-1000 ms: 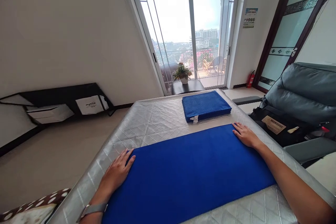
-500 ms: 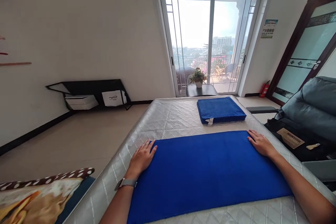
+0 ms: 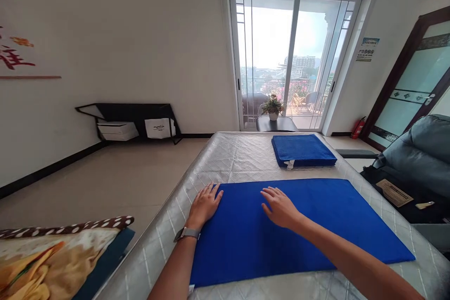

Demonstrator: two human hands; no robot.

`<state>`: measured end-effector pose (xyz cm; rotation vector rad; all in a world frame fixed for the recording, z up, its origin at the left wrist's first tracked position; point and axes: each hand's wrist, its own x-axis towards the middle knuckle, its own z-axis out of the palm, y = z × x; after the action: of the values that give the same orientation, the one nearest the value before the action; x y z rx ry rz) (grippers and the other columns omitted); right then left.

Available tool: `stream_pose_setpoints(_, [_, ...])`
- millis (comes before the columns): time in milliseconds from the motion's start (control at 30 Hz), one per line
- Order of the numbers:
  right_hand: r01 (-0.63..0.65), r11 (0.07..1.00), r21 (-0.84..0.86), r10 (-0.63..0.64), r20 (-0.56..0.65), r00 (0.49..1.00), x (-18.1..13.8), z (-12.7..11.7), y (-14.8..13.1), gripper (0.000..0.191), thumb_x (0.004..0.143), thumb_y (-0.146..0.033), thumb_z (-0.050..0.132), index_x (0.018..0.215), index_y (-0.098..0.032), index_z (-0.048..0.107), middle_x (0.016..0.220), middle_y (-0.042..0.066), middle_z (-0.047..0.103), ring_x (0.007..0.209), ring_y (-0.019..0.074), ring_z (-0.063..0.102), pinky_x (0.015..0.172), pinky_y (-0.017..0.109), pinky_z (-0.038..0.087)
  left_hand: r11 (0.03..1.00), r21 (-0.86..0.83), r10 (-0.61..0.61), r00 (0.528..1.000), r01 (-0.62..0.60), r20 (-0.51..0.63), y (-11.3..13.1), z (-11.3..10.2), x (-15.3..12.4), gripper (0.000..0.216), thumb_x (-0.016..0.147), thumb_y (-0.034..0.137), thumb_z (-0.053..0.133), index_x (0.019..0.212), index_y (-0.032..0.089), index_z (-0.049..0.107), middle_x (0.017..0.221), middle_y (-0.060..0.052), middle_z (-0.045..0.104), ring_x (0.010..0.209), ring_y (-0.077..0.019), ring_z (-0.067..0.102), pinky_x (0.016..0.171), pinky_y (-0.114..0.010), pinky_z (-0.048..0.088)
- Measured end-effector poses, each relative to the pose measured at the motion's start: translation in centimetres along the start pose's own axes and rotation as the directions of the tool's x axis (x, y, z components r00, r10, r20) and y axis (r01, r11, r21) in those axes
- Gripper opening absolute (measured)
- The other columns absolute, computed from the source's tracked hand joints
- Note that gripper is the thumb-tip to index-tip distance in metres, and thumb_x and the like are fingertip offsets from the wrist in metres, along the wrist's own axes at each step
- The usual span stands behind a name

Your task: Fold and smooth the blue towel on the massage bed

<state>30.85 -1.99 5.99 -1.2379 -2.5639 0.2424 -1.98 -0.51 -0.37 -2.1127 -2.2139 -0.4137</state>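
Note:
A flat blue cloth, towel-like [image 3: 309,234], lies spread across the quilted silver-grey mattress [image 3: 218,164]. My left hand [image 3: 204,204], with a watch on its wrist, rests on the far left corner of the cloth, fingers stretched out. Over the middle of the cloth is my right hand [image 3: 280,206], its fingers extended and holding nothing; whether it touches the fabric I cannot tell. Beyond the cloth sits a folded stack of blue towels [image 3: 304,149] with a white tag on its near edge.
A dark chair with a potted plant [image 3: 273,107] stands past the mattress's far end, before a sliding glass door. On the right is a grey recliner [image 3: 422,150]. Patterned bedding [image 3: 70,258] lies at lower left. A black rack [image 3: 133,119] holds white boxes by the wall.
My right hand has left the far right corner of the cloth and moved left to above its middle. My left hand stays on the left corner. The view has shifted slightly.

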Motion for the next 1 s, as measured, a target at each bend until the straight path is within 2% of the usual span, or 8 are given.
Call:
stream_pose_setpoints(67, [0.06,0.998,0.03,-0.06,0.021,0.998,2.1,2.2,-3.8,0.057,0.101,-0.044,0.037,0.151,-0.019,0.049,0.156,0.009,0.049,0.147,0.0265,0.038,0.124,0.046,0.026,1.0,0.005,0.006,1.0,-0.006,-0.005,-0.1,0.1,0.0,0.057,0.104,0.047,0.032,0.149,0.017,0.049,0.157,-0.015,0.046,0.146,-0.0291,0.042,0.12,-0.047,0.029])
stream_pose_setpoints(167, [0.068,0.996,0.053,-0.07,0.031,0.997,4.7,4.7,-7.1,0.059,0.101,-0.046,0.037,0.152,-0.018,0.046,0.158,0.009,0.046,0.149,0.0268,0.033,0.125,0.046,0.022,0.999,0.022,0.025,1.0,-0.025,-0.012,-0.2,0.2,0.0,0.057,0.104,0.046,0.032,0.149,0.016,0.049,0.156,-0.016,0.047,0.145,-0.0296,0.042,0.119,-0.047,0.03])
stream_pose_setpoints(233, [0.042,0.997,0.065,-0.044,0.033,0.998,5.7,5.6,-7.9,0.062,0.101,-0.048,0.035,0.154,-0.015,0.043,0.16,0.01,0.042,0.151,0.0281,0.029,0.125,0.048,0.02,0.999,0.031,0.026,1.0,-0.026,-0.017,-0.3,0.4,0.0,0.057,0.104,0.046,0.032,0.149,0.016,0.049,0.156,-0.016,0.048,0.145,-0.0297,0.042,0.119,-0.047,0.031])
stream_pose_setpoints(333, [0.017,0.996,0.086,-0.021,0.049,0.999,6.0,5.9,-7.1,0.067,0.103,-0.051,0.03,0.156,-0.012,0.038,0.163,0.011,0.035,0.153,0.0283,0.024,0.126,0.048,0.017,0.999,0.024,0.025,1.0,-0.024,-0.018,-0.3,0.4,0.1,0.056,0.104,0.046,0.033,0.148,0.016,0.049,0.156,-0.016,0.048,0.145,-0.0297,0.042,0.119,-0.047,0.03])
stream_pose_setpoints(467, [-0.053,0.996,0.069,0.046,0.1,0.994,4.9,5.0,-3.6,0.074,0.103,-0.056,0.021,0.16,-0.01,0.029,0.166,0.013,0.025,0.155,0.0262,0.017,0.126,0.045,0.013,1.0,0.002,0.015,1.0,-0.015,-0.017,-0.3,0.4,0.2,0.056,0.104,0.047,0.033,0.149,0.017,0.05,0.156,-0.015,0.048,0.145,-0.0291,0.042,0.119,-0.047,0.03])
stream_pose_setpoints(667, [-0.23,0.973,-0.03,0.232,0.1,0.968,1.4,2.7,4.4,0.077,0.102,-0.06,0.017,0.162,-0.012,0.025,0.168,0.011,0.021,0.156,0.0236,0.013,0.126,0.044,0.011,1.0,0.004,0.019,1.0,-0.019,-0.003,-0.3,0.3,0.1,0.057,0.104,0.046,0.032,0.149,0.016,0.049,0.156,-0.015,0.047,0.146,-0.0292,0.042,0.121,-0.047,0.029])
stream_pose_setpoints(1000, [-0.486,0.854,-0.185,0.496,0.007,0.869,-6.8,-1.4,18.5,0.077,0.101,-0.062,0.016,0.162,-0.015,0.025,0.168,0.009,0.023,0.155,0.024,0.015,0.126,0.045,0.014,1.0,0.027,0.007,1.0,-0.007,0.027,-0.7,0.5,0.2,0.059,0.103,0.047,0.03,0.152,0.017,0.047,0.159,-0.014,0.044,0.148,-0.0272,0.039,0.122,-0.046,0.027])
